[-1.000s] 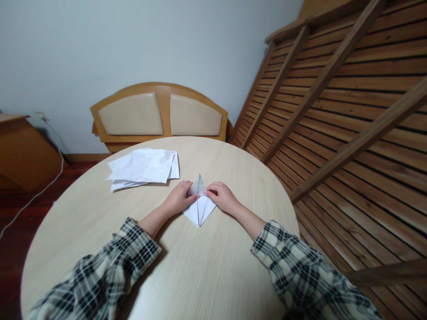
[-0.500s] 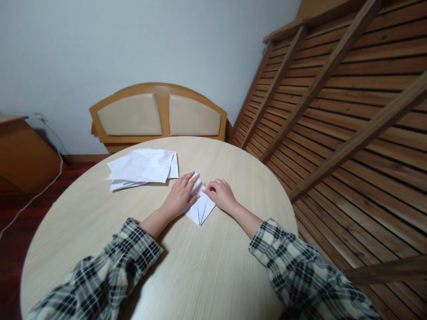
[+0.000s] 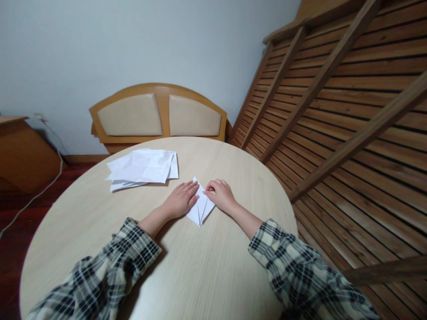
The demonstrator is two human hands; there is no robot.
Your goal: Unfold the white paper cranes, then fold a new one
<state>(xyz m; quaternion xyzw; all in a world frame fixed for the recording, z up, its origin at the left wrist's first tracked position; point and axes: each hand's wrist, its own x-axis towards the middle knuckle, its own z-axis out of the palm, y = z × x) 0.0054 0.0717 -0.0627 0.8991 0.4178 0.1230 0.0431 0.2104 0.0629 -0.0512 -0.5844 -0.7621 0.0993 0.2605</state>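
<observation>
A small piece of folded white paper (image 3: 201, 209) lies on the round table in front of me, one point towards me and another pointing away. Creases run up from its near point. My left hand (image 3: 182, 198) lies flat over its left side, fingers stretched out and partly covering it. At the paper's right edge, my right hand (image 3: 220, 194) has thumb and index finger pinched together on the folded paper; its other fingers are curled.
A loose stack of white paper sheets (image 3: 143, 166) lies at the table's far left. The pale wooden table (image 3: 233, 266) has a rounded edge. Behind it stands a padded headboard (image 3: 163, 89); a slatted wooden frame (image 3: 327, 129) leans on the right. A white cable (image 3: 40, 195) runs down at left.
My left hand has slid slightly towards me, its fingers now flatter and closer together. The paper's far point has come slightly nearer. My right hand keeps its pinch in nearly the same spot.
</observation>
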